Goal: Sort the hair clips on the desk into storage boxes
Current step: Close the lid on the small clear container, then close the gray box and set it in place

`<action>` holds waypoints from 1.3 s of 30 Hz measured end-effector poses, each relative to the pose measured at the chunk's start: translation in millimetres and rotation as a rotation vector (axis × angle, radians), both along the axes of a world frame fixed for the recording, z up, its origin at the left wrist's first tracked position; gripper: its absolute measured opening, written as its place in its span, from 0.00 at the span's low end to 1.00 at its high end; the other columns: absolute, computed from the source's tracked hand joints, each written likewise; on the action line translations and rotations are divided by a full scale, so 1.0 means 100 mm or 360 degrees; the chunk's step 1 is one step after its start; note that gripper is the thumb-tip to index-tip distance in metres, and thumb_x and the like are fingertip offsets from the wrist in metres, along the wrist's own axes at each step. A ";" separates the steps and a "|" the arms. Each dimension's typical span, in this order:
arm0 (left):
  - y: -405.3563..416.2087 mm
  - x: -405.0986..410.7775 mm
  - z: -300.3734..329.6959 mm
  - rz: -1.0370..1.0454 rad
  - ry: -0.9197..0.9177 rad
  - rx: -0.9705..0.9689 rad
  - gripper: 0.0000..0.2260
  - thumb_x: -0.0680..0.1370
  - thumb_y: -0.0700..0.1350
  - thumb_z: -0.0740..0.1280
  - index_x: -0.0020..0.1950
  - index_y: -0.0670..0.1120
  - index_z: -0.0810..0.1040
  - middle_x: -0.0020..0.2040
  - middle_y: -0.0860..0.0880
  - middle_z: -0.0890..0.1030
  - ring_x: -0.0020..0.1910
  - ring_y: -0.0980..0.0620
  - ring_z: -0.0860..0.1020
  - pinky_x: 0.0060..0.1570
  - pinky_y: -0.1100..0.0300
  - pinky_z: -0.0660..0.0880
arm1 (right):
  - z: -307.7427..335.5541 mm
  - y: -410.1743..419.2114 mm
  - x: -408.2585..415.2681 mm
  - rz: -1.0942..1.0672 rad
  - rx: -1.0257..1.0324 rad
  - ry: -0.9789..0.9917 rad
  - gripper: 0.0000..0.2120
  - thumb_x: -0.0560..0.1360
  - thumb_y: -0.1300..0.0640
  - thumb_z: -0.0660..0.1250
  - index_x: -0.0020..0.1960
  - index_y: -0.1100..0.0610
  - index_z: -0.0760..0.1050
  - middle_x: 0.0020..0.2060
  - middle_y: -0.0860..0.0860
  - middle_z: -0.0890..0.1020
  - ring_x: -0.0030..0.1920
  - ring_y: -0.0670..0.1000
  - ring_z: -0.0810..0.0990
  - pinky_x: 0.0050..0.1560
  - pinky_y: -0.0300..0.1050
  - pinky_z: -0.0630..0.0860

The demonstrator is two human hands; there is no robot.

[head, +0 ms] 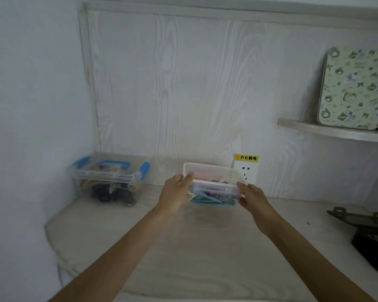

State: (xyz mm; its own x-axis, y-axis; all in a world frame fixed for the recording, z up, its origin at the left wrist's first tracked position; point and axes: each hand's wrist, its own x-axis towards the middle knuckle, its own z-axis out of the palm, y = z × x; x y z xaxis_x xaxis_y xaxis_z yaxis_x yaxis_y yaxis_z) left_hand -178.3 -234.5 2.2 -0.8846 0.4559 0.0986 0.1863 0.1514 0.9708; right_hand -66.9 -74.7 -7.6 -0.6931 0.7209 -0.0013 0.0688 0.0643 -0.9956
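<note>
A small clear plastic storage box (214, 189) with colourful hair clips inside sits at the back of the desk, its clear lid (207, 171) raised behind it. My left hand (175, 194) grips the box's left end, thumb on the lid's edge. My right hand (249, 196) holds the right end with curled fingers. A second clear storage box (109, 179) with blue latches and a blue handle stands in the left corner, lid on, with dark and tan clips inside.
The pale wood-grain desk (183, 247) meets the wall behind. A wall socket (246, 172) with a yellow warning label is just behind the small box. A black object (371, 234) sits at the right edge. A shelf (336, 131) carries a patterned tin.
</note>
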 end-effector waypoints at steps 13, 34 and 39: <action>-1.46 -1.12 0.52 0.0709 0.0217 0.0078 0.20 0.78 0.48 0.63 0.67 0.39 0.69 0.66 0.39 0.73 0.64 0.40 0.72 0.62 0.49 0.70 | 0.43 -1.46 -1.48 0.0443 0.0211 0.0167 0.20 0.77 0.48 0.61 0.63 0.59 0.68 0.59 0.55 0.77 0.58 0.55 0.76 0.62 0.52 0.73; -1.84 -1.77 0.21 0.0585 0.1319 -0.0712 0.15 0.80 0.46 0.60 0.67 0.51 0.74 0.69 0.51 0.72 0.72 0.51 0.66 0.67 0.54 0.66 | 0.50 -1.75 -2.08 0.0314 0.0343 -0.0003 0.19 0.73 0.44 0.66 0.50 0.60 0.81 0.38 0.49 0.79 0.33 0.43 0.72 0.43 0.43 0.74; -1.69 -1.46 0.28 0.0777 0.1425 -0.1059 0.25 0.77 0.39 0.62 0.74 0.47 0.61 0.75 0.46 0.61 0.75 0.45 0.57 0.74 0.50 0.49 | 0.50 -1.71 -1.76 0.0519 0.0366 -0.0025 0.22 0.78 0.44 0.55 0.57 0.59 0.77 0.47 0.50 0.76 0.47 0.49 0.75 0.54 0.44 0.73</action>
State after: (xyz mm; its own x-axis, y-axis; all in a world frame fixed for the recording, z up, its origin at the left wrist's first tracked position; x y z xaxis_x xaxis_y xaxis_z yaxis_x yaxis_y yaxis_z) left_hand -324.5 -403.9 29.8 -0.7160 0.2884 0.6357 0.5347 0.8120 0.2338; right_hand -242.4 -245.7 42.7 -0.8867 0.4459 0.1221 0.0230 0.3063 -0.9517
